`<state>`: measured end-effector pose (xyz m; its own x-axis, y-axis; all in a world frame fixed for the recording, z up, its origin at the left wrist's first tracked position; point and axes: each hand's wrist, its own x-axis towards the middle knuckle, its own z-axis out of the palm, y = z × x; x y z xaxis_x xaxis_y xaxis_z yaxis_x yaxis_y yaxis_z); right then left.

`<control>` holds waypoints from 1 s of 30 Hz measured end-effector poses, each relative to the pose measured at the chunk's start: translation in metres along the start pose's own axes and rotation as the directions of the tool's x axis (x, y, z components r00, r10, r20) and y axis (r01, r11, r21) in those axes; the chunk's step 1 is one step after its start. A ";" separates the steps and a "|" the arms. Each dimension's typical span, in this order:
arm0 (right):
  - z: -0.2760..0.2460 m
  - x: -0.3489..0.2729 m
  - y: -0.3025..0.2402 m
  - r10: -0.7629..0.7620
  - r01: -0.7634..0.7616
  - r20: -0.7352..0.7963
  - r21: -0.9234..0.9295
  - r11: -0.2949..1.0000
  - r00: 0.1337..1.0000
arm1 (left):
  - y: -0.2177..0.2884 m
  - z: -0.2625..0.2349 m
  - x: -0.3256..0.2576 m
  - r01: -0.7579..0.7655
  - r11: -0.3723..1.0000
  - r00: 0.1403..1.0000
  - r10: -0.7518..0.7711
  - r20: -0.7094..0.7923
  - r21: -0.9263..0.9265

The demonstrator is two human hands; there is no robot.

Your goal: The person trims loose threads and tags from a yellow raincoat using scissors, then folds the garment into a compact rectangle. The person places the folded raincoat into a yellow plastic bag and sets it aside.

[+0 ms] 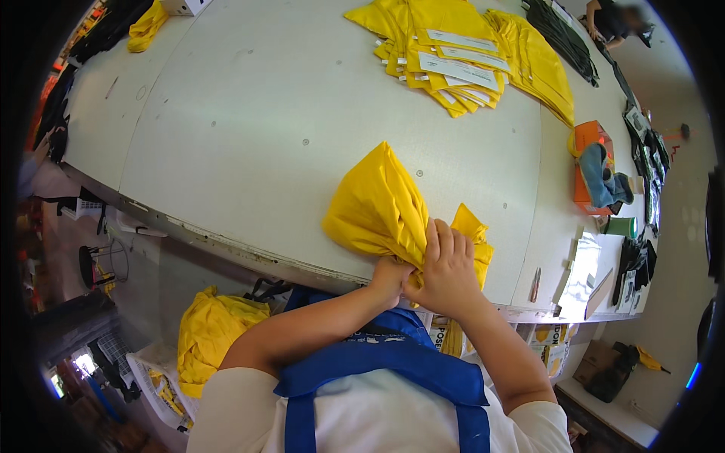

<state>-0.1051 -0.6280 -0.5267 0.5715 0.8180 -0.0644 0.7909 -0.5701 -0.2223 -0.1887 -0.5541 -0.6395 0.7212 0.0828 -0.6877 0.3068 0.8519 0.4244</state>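
A bunched piece of yellow fabric (381, 200) rests at the near edge of the pale table (249, 151). It fans out wide toward the far left, and a shorter gathered end sticks out to the right. My left hand (393, 278) is closed around the narrow gathered part from below, its fingers partly hidden by the cloth. Over the same part lies my right hand (448, 268), fingers curled onto the yellow folds next to the left hand. Both hands nearly touch where the fabric is pinched together.
Yellow folded pieces with white labels (461, 72) are stacked at the far side. To the right stand an orange box (585, 181) with blue cloth, a green cylinder (621, 227), snips (535, 285) and papers (580, 272). Yellow fabric (215, 332) is heaped below the table's left edge. Another person (610, 21) is at far right.
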 end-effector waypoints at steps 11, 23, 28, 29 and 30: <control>0.052 -0.015 0.052 0.346 -0.359 0.277 -0.004 0.933 0.896 | 0.026 0.005 -0.011 -0.401 0.503 0.908 0.110 0.404 0.765; 0.012 -0.012 0.100 0.502 -0.646 0.500 0.165 0.745 0.706 | 0.269 0.094 0.249 -0.385 0.607 0.830 0.558 -0.028 0.696; 0.014 -0.017 0.109 0.517 -0.674 0.486 0.229 0.703 0.704 | 0.276 0.127 0.288 -0.182 0.681 0.740 0.570 -0.357 0.709; 0.016 -0.017 0.111 0.518 -0.671 0.472 0.248 0.698 0.713 | 0.273 0.117 0.298 -0.193 0.600 0.712 0.630 -0.310 0.776; 0.015 -0.015 0.111 0.519 -0.676 0.472 0.261 0.690 0.712 | 0.270 0.101 0.311 -0.200 0.515 0.680 0.686 -0.260 0.834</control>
<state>-0.0292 -0.7021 -0.5648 0.7144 0.3226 -0.6209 0.1022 -0.9260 -0.3635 0.1809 -0.3506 -0.6793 0.5389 0.7750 -0.3300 0.5318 -0.0092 0.8468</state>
